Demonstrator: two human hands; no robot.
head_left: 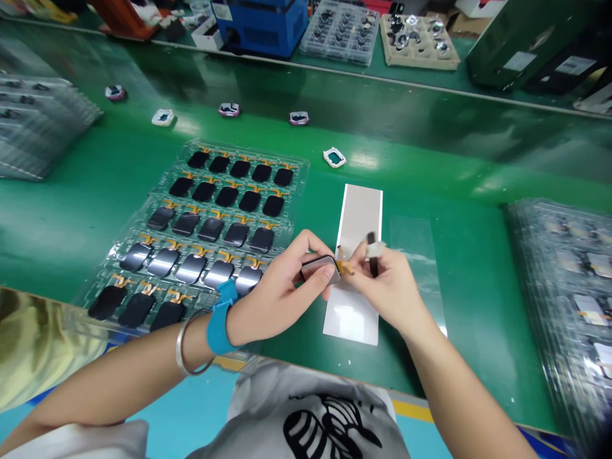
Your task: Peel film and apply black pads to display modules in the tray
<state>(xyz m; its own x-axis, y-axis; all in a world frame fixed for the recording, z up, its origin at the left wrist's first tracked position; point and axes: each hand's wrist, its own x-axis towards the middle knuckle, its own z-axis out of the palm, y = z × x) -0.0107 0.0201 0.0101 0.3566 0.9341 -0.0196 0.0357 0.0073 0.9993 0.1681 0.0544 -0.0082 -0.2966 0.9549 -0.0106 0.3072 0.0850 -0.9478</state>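
Observation:
My left hand [282, 287] is closed around a small dark screen module [319, 268], held just above the green bench. An orange flex tail [345, 266] sticks out of the module toward my right hand [387, 287]. That hand pinches the tail and also grips a thin dark tool with a white piece [373, 250] at its top. Both hands hover over a white rectangular sheet [359, 217]. A blue wrist strap [220, 319] and a metal bangle sit on my left wrist.
A clear tray [287, 167] of several dark screen modules lies to the left. Stacks of clear trays stand at the far left [38, 127] and right [564, 280]. Small watch housings [334, 157] lie scattered on the green bench. A blue machine [261, 25] and part trays sit beyond.

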